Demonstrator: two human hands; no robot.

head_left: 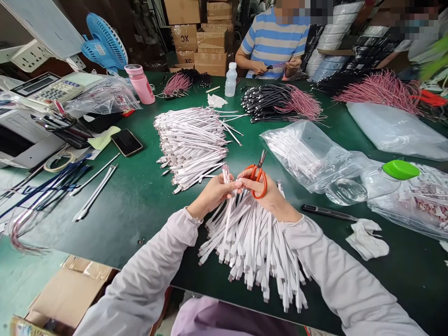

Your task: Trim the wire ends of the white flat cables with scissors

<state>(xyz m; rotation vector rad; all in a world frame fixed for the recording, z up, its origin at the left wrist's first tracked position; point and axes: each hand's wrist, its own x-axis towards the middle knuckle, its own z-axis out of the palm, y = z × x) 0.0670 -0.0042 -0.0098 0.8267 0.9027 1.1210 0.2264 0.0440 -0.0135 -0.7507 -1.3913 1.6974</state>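
Near the middle of the green table, my left hand (217, 189) is closed around a few white cables (228, 214), their pinkish wire ends sticking up above the fingers. My right hand (268, 193) touches it at the fingertips and holds orange-handled scissors (259, 179), blades pointing up and away. Below both hands a fanned pile of white cables (257, 242) lies with its connectors toward the near table edge. A second heap of white cables (192, 142) lies beyond my left hand. What the right fingertips pinch is too small to tell.
On the right are plastic bags of cables (297, 149), a green-capped bottle (381, 179), a black pen (329, 213) and crumpled tissue (368, 239). A phone (126, 142) and loose cables lie left. Across the table a person (275, 39) handles wires behind black cables (266, 101).
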